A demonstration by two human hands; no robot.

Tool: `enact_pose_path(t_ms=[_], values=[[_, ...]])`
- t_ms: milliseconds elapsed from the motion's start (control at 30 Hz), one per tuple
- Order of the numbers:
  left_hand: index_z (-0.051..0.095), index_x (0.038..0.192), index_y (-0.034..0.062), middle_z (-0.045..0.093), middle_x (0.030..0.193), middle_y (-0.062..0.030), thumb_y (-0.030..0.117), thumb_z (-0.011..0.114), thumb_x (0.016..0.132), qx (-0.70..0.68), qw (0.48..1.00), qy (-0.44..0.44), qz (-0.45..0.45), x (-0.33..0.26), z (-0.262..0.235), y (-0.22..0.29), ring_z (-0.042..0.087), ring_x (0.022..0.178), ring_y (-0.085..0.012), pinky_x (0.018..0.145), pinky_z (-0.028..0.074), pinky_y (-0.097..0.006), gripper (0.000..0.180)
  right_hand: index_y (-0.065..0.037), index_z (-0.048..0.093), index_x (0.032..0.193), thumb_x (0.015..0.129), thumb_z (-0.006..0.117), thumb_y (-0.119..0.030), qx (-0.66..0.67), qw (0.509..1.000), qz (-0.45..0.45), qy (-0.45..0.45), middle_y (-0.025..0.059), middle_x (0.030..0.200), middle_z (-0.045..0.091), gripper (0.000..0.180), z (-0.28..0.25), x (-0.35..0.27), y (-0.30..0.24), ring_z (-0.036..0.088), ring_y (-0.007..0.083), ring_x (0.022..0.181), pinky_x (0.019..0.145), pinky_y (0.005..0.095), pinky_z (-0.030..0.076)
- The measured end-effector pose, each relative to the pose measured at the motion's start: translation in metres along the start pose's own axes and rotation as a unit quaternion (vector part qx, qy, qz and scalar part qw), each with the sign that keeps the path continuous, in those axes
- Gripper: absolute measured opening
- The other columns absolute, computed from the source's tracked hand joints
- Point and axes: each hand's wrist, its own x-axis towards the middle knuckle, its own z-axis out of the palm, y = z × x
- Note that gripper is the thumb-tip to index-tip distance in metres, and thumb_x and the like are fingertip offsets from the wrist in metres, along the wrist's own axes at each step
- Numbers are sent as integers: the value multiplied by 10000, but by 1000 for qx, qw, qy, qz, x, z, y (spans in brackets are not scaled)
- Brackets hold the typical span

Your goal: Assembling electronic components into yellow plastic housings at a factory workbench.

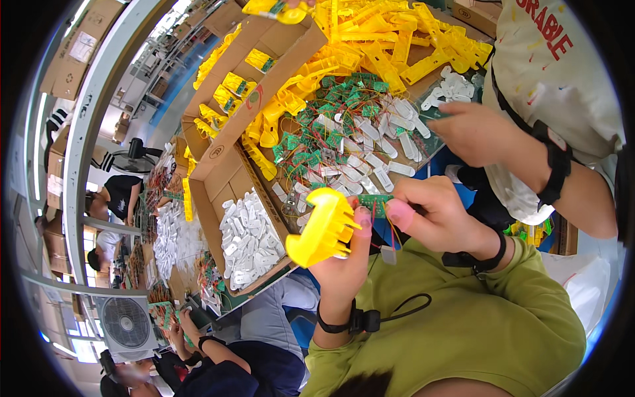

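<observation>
My left hand (348,261) grips a yellow plastic housing (319,228), whose row of prongs faces right. In my right hand (433,213) a small green circuit board (374,205) is pinched between thumb and fingers, close beside the housing. The board's left end meets my left fingertip. Thin red and yellow wires run down from it, and a small pale grey piece (389,255) hangs below. Pink covers sit on fingertips of both hands. Just beyond lies a heap of green circuit boards (331,126) with wires, mixed with white plastic pieces (380,175).
A cardboard box (192,177) on the left holds white parts (248,241) and yellow housings (238,84). Yellow housings (377,40) pile up at the far side. A co-worker's hand (473,132) reaches in from the right; another person's arm (215,347) shows at lower left.
</observation>
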Motion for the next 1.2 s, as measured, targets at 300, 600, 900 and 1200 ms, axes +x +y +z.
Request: enact_pose_path(t_ms=[300,600,900,1200], values=[[501,960,-15,550,855,-71,265,603,772,-42,991,-124,-24,12,-19,-7,529,757,-123,673,432,-260,352,-28,468,665,803,511,-124,24,999,4,-39,70,500,404,173,-8,-1,1,427,191,424,416,284,327],[484,1014,3,544,879,-83,636,170,801,-194,955,-146,-168,13,-12,-5,524,778,-160,691,418,-279,738,-31,451,691,803,502,-121,21,991,-23,-133,89,496,446,152,2,4,-18,481,238,432,415,320,355],[475,1028,32,541,901,-85,575,172,838,-189,958,-123,-179,15,-13,-6,522,804,-165,717,416,-290,650,-21,456,707,810,488,-130,30,988,20,-153,97,527,505,153,3,8,-19,514,255,456,429,331,380],[486,962,37,544,817,-77,526,170,864,-106,976,-72,-176,16,-2,-1,520,719,-156,643,411,-270,590,-17,471,708,815,488,-147,18,989,27,-143,84,496,479,169,8,9,-10,493,216,426,414,299,357]])
